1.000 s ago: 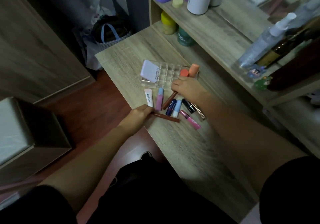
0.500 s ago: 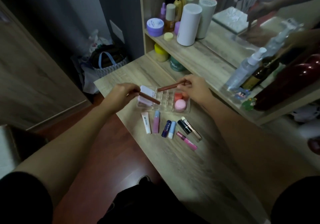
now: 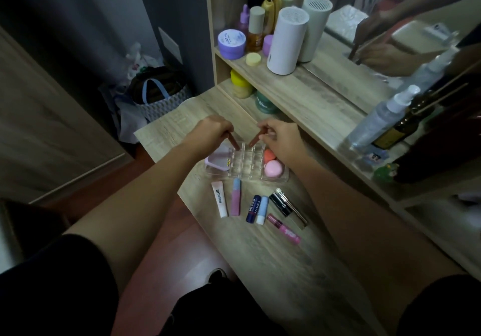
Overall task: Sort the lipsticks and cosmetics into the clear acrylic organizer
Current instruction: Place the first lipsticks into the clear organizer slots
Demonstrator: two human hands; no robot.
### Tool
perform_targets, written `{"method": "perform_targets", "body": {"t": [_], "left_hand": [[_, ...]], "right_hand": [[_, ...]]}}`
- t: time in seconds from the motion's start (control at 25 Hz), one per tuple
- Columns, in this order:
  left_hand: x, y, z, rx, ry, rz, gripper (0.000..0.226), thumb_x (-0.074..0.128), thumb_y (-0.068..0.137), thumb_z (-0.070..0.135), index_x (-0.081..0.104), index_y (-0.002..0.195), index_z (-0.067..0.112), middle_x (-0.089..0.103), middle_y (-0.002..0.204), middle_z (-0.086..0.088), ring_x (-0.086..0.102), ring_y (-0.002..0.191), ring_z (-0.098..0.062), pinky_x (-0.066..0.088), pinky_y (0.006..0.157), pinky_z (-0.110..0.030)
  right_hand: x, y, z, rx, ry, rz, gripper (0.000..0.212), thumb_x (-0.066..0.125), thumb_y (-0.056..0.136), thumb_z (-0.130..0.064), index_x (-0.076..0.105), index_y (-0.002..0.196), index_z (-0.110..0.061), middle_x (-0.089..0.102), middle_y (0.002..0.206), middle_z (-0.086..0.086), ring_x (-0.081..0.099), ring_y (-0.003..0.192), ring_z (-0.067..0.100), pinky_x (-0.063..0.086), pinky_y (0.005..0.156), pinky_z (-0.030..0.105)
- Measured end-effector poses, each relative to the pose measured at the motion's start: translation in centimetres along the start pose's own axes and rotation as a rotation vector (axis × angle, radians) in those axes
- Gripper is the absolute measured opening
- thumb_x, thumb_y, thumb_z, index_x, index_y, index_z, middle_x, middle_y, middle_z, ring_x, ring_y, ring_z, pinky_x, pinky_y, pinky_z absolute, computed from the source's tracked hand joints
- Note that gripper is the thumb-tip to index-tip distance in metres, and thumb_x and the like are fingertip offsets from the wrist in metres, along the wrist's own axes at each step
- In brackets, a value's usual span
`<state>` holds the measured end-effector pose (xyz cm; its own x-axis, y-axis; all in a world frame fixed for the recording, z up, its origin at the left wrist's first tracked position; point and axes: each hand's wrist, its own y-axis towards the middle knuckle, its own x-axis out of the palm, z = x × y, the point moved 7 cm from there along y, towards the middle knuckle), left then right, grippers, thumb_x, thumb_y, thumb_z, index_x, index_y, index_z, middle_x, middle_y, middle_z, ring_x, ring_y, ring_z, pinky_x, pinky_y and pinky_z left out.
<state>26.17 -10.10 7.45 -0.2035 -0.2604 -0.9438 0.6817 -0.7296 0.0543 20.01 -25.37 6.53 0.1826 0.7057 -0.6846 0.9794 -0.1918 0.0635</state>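
The clear acrylic organizer (image 3: 244,171) stands on the wooden desk. A lilac compact (image 3: 217,160) fills its left end; an orange sponge (image 3: 269,155) and a pink puff (image 3: 273,168) sit at its right end. My left hand (image 3: 208,134) grips a brown lip pencil (image 3: 52,141), tip down over a back-left slot. My right hand (image 3: 279,137) grips a second brown pencil (image 3: 254,140), tip down over a back-middle slot. Nearer me lie a white tube (image 3: 219,203), a pink-blue gloss (image 3: 236,200), two Nivea sticks (image 3: 257,209), a black lipstick (image 3: 287,208) and a pink gloss (image 3: 283,233).
A shelf (image 3: 299,80) behind the organizer holds a white cylinder (image 3: 285,41), jars and bottles. A spray bottle (image 3: 382,117) and dark bottle stand at right by a mirror (image 3: 390,23). The desk's left edge (image 3: 161,158) drops to red floor; a bag (image 3: 156,96) lies there.
Both hands picked brown pencils off the desk, carried them up over the organizer, and turned them from lying flat to pointing down into its back slots.
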Motion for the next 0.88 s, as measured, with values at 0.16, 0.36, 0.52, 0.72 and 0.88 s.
{"method": "perform_targets", "body": {"t": [0.16,0.36,0.52,0.72,0.88], "left_hand": [[1.5,0.4,-1.1,-0.177,-0.318,0.062,0.037,0.067,0.080,0.001,0.055,0.116,0.004,0.070,0.101,-0.018,0.066,0.094,-0.027,0.051,0.087,-0.032],[2.7,1.1,-2.1,-0.250,-0.496,0.057,0.047,0.073,0.073,0.001,0.053,0.115,0.009,0.072,0.096,-0.014,0.067,0.090,-0.021,0.050,0.083,-0.025],[3.3,1.5,-2.3,-0.239,-0.470,0.026,0.043,0.076,0.072,0.005,0.058,0.111,0.007,0.073,0.094,-0.015,0.068,0.088,-0.022,0.052,0.084,-0.028],[3.9,1.7,-2.5,-0.227,-0.371,-0.018,0.025,0.075,0.076,0.012,0.068,0.099,0.006,0.074,0.093,-0.014,0.068,0.087,-0.022,0.053,0.081,-0.028],[4.2,1.8,-2.6,-0.219,-0.350,-0.056,0.026,0.074,0.077,0.016,0.069,0.100,0.007,0.074,0.095,-0.013,0.068,0.089,-0.022,0.051,0.081,-0.027]], "right_hand": [[1.8,0.1,0.9,0.109,0.056,-0.019,0.046,0.069,0.079,-0.002,0.056,0.121,-0.014,0.069,0.107,0.011,0.062,0.088,0.011,0.051,0.086,0.027],[3.5,0.4,2.6,0.249,0.193,-0.031,0.035,0.076,0.074,-0.006,0.066,0.106,-0.016,0.072,0.096,0.000,0.067,0.084,0.009,0.057,0.086,0.030],[4.1,0.7,3.1,0.258,0.186,-0.069,0.031,0.076,0.074,-0.010,0.067,0.103,-0.017,0.070,0.091,-0.005,0.065,0.079,0.005,0.057,0.082,0.026],[4.2,1.2,3.1,0.236,0.124,-0.117,0.031,0.076,0.074,-0.013,0.068,0.104,-0.016,0.074,0.097,0.002,0.066,0.079,0.006,0.054,0.076,0.021],[4.9,1.2,3.2,0.232,0.157,-0.166,0.032,0.075,0.075,-0.009,0.068,0.106,-0.012,0.074,0.099,0.004,0.063,0.075,-0.003,0.052,0.070,0.009]]}}
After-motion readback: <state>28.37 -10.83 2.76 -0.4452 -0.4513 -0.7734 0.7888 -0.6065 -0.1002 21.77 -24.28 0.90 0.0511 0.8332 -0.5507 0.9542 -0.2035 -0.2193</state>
